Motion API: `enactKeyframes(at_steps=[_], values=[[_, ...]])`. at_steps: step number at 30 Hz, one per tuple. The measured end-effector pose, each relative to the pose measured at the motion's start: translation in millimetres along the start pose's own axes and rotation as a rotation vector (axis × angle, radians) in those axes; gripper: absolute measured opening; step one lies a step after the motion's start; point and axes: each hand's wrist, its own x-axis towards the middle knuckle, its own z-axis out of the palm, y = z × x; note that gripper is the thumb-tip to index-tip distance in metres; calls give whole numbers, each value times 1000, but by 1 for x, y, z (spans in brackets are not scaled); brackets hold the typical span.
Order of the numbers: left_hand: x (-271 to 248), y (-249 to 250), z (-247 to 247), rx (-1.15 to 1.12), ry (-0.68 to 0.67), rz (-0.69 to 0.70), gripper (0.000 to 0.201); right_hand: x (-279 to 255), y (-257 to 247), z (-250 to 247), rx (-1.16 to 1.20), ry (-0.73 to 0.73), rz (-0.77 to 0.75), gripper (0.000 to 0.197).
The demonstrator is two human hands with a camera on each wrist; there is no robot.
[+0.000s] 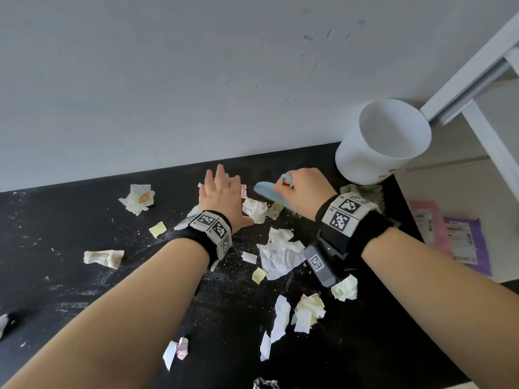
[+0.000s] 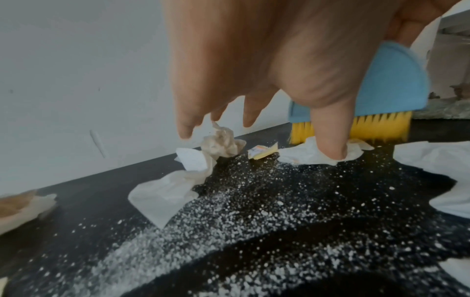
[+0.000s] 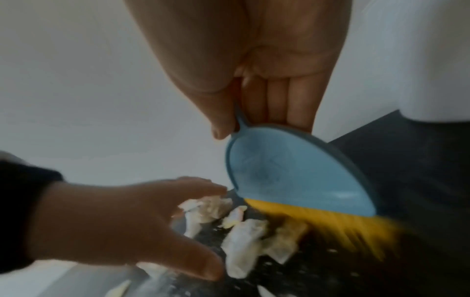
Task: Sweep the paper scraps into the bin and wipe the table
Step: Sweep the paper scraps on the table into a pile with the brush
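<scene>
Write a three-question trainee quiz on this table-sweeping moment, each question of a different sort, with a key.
1. True or false: the right hand grips the brush by its blue handle.
2. Multiple choice: the white bin stands A) at the table's far right corner, B) on the floor, C) in the left hand.
3. Fill in: the brush's bristles are ____ in colour.

Key: 1 true. 2 A. 3 yellow.
</scene>
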Motion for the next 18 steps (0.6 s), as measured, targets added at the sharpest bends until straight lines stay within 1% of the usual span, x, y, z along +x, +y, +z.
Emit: enactKeyframes(at_steps=[1, 2, 4, 6, 9, 12, 16, 18], values=[[0, -1, 1, -27, -1, -6, 105, 2, -2, -1, 47, 4, -7, 30], [1, -3, 1, -48, 1, -7, 105, 8, -3, -3, 67, 38, -7, 29], [2, -6, 3, -58, 3, 0, 106, 21, 0, -9, 10, 137, 8, 31], [2, -10, 5, -52, 14, 13, 107, 36, 3, -13, -65, 171, 29, 33], [3, -15, 6, -88, 30, 47, 99, 54, 0, -9, -108, 126, 30, 32], [4, -21, 5, -123, 57, 72, 93, 58, -13, -1, -115, 51, -28, 34], [5, -26, 4, -143, 90, 47, 98, 44, -27, 3, -106, -162, -145, 33], [3, -27, 5, -149, 65, 25, 98, 38, -26, -3, -48, -163, -147, 31]])
